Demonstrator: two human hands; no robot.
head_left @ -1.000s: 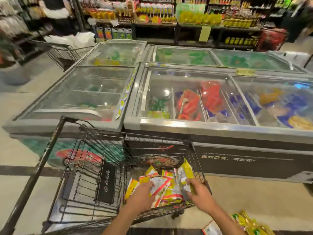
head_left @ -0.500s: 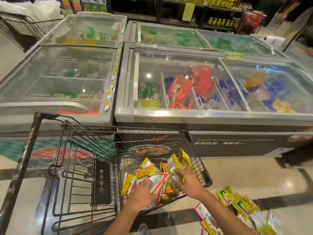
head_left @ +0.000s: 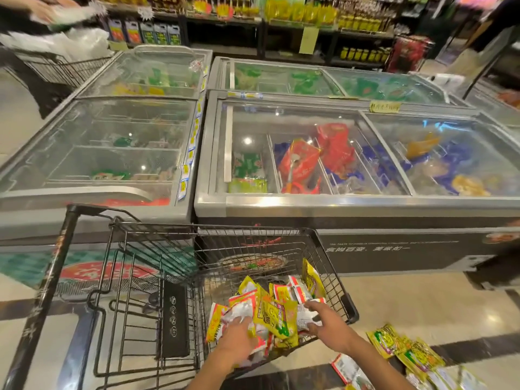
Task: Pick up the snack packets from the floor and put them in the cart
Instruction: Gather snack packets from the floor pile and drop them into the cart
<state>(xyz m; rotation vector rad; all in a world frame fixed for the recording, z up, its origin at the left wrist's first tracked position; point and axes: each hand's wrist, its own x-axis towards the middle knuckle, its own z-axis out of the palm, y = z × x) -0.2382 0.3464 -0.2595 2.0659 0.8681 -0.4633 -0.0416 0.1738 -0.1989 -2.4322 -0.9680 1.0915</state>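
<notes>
Since the earlier frame the view has been raised, both hands kept in the cart [head_left: 332, 250]; left hand [head_left: 237, 340] and right hand [head_left: 327, 323] lie unclenched on deposited snack packets [head_left: 277, 313], gripping none, so floor packets [head_left: 405, 347] by the cart are judged next.
</notes>
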